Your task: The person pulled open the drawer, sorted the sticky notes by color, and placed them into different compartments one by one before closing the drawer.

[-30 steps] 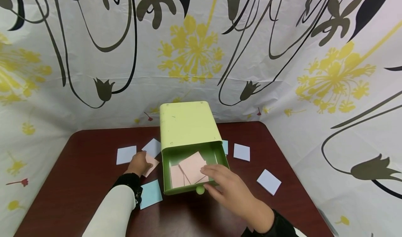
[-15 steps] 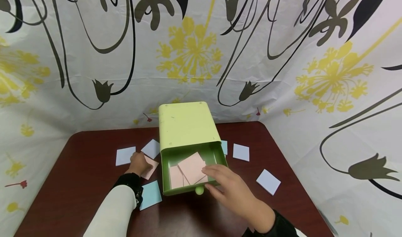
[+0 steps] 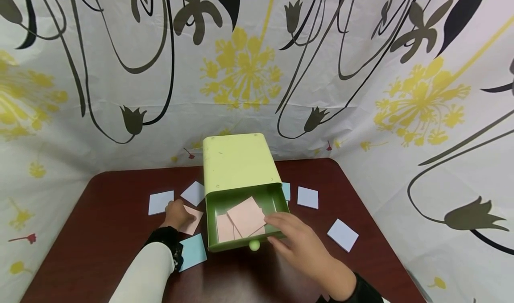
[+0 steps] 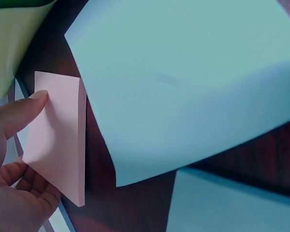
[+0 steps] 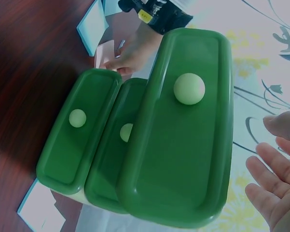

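left hand [image 3: 176,213] lies on the table [image 3: 100,213] just left of the green box [image 3: 237,162], thumb and fingers pinching a pink card [image 4: 58,135]; the wrist view shows the thumb on top and fingers under its near edge, so the card tilts up off the wood, likely a grip meant to lift it. right hand [image 3: 299,242] hovers at the near right corner of the open drawer [image 3: 245,213], fingers spread and relaxed, holding nothing; it seems placed to steady or meet the drawer front by the round knob [image 3: 254,245]. inside the drawer lie more pink cards [image 3: 245,216], overlapping. the pinched card is a plain pale pink square, thin, unmarked. a blue card [image 3: 192,251] sits near the left wrist; pale lilac cards [image 3: 161,201] lie scattered left and right of the box.
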`<state>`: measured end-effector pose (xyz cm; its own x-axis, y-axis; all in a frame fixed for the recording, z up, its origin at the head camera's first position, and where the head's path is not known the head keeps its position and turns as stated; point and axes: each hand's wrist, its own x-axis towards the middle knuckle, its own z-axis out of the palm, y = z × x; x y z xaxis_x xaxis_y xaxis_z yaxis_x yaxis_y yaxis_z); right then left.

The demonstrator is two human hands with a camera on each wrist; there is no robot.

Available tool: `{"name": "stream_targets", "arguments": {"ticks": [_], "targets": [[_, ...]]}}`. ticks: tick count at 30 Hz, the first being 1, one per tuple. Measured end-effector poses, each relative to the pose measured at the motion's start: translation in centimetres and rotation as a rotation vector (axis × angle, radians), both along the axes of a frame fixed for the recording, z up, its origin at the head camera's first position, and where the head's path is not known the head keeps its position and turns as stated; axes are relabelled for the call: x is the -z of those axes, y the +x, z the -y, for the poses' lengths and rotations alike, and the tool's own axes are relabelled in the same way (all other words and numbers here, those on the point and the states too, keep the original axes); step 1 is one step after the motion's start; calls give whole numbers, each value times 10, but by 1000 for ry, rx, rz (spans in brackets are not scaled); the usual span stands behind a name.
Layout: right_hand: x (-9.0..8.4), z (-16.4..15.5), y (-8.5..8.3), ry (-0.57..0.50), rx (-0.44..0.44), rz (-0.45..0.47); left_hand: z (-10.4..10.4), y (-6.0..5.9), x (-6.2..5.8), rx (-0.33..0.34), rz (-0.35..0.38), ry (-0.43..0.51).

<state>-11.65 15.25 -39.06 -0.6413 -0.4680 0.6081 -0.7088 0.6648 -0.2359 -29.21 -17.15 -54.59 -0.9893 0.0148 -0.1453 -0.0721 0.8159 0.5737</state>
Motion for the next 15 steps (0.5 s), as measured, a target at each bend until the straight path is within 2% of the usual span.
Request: {"name": "stream_targets", "arguments": {"ticks": [4,10,15], "targets": [[0,-6,3,-28,12,-2,-2,4,3,-23,-40,51],[0,-14,6,-41,66,27,-3,9,0,-53,-72,96],[1,-18,8,-37,92,23,-1,15,-3,-67,-47,98]]}}
